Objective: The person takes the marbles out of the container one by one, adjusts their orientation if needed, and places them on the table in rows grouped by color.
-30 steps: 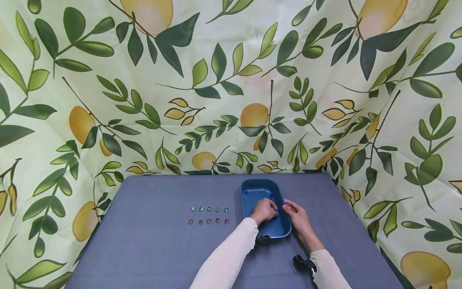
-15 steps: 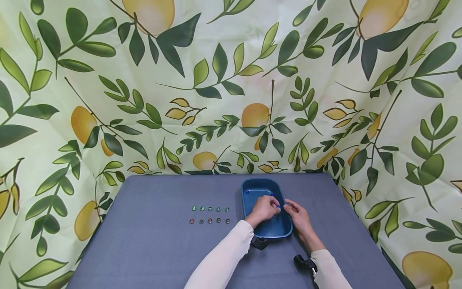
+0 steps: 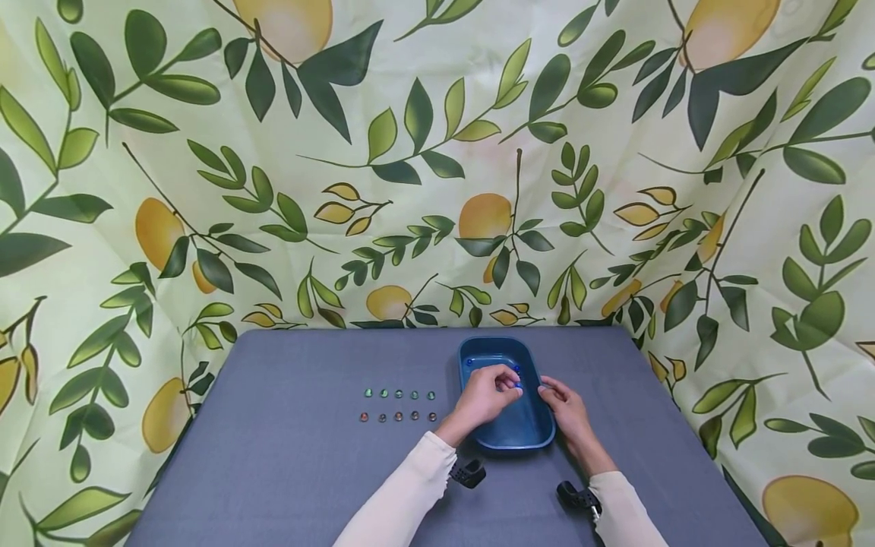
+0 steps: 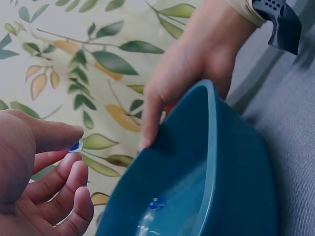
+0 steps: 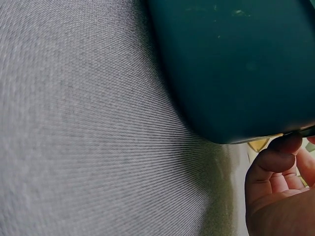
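My left hand [image 3: 484, 395] is raised over the blue tub [image 3: 509, 439] and pinches a clear-and-blue marble [image 4: 75, 146] between thumb and forefinger. The other fingers curl loosely below, as the left wrist view shows. Inside the tub lie more blue marbles [image 4: 157, 203], one near the far left corner and others partly behind my hand. My right hand [image 3: 569, 410] holds the tub's right rim, its thumb at the edge in the right wrist view [image 5: 285, 152]. The tub stands on the grey cloth [image 3: 287, 456].
Left of the tub, several green marbles [image 3: 399, 393] form a row, with a row of several reddish-brown marbles [image 3: 399, 416] nearer me. A lemon-print cloth [image 3: 410, 190] hangs behind and at both sides of the table. Black straps [image 3: 468, 475] circle both wrists.
The left hand has come up from inside the tub and shifted left, with the marble between its fingertips. My right hand keeps its place at the rim.
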The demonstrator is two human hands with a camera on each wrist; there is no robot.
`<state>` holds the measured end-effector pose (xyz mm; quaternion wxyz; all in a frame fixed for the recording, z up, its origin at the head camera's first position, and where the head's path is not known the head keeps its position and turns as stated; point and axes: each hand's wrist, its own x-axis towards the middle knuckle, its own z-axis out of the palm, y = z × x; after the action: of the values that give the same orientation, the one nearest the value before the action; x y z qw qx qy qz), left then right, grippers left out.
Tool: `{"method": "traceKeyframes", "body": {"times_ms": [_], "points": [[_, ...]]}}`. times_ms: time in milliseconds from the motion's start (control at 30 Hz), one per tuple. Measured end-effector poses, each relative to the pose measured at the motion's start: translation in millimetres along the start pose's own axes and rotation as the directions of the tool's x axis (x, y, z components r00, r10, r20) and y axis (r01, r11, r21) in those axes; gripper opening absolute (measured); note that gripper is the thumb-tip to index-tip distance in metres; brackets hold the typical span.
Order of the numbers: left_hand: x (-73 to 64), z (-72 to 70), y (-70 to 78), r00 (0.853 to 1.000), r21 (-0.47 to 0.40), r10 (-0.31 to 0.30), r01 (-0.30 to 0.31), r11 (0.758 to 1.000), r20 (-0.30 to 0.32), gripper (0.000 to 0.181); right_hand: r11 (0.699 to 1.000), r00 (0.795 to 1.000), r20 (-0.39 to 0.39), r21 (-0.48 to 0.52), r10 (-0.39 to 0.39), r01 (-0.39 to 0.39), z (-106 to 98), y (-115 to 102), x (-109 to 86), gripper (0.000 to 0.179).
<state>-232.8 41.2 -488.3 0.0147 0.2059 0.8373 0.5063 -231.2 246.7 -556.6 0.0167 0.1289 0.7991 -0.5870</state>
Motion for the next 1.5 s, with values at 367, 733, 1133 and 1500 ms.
{"method": "traceKeyframes", "body": {"times_ms": [367, 733, 1133, 1500], "points": [[-36.7, -26.8, -7.2, 0.998, -0.049, 0.019, -0.021, 0.999, -0.056, 0.013, 1.0, 1.0, -0.013, 0.01, -0.006, 0.006, 0, -2, 0.7, 0.044], [-75.9, -41.0, -35.5, 0.991, -0.009, 0.011, -0.013, 1.0, -0.134, 0.012, 1.0, 1.0, -0.022, -0.024, -0.019, 0.018, 1, -3, 0.3, 0.046], [-103.2, -54.0, -81.1, 0.979, -0.019, -0.073, 0.07, 0.997, -0.188, 0.011, 1.0, 1.0, -0.015, 0.009, -0.004, 0.004, 0, -3, 1.4, 0.044], [-113.7, -57.8, -101.2, 0.966, 0.006, -0.122, 0.127, 0.992, -0.227, 0.012, 1.0, 1.0, -0.02, 0.008, 0.002, -0.001, 1, -3, 1.2, 0.045]]}}
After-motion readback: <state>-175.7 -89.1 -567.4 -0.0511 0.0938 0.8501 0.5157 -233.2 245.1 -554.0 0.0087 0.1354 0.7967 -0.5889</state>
